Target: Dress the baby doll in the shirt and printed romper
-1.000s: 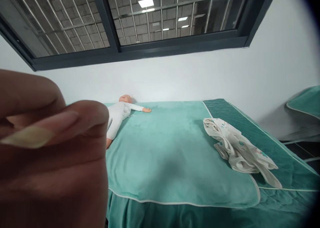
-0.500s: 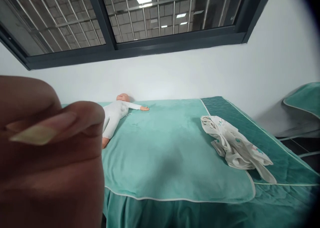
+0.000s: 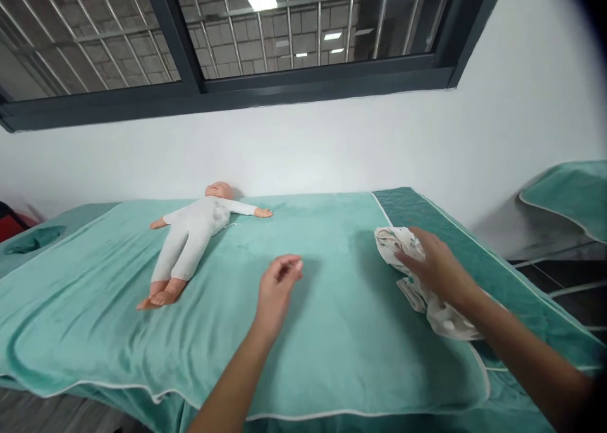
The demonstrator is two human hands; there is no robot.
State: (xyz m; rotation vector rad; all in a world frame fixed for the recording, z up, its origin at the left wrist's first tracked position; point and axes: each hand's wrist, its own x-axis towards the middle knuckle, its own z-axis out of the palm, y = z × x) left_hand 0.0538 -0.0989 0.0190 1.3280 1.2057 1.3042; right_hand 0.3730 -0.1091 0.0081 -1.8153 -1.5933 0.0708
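A baby doll in a white suit lies on its back at the far left of a bed covered by a teal blanket. A crumpled white patterned cloth lies at the blanket's right edge. My right hand rests on top of that cloth, fingers reaching over it toward its far end. My left hand hovers over the middle of the blanket with its fingers loosely curled and nothing in them.
A white wall with a barred dark-framed window runs behind the bed. A second teal-covered bed stands at the right, across a gap of dark floor. Something red sits at the far left.
The hand that filled the lower left of the view close to the camera is gone. Both my arms now stretch out over the bed, and my right hand has come down on the cloth.
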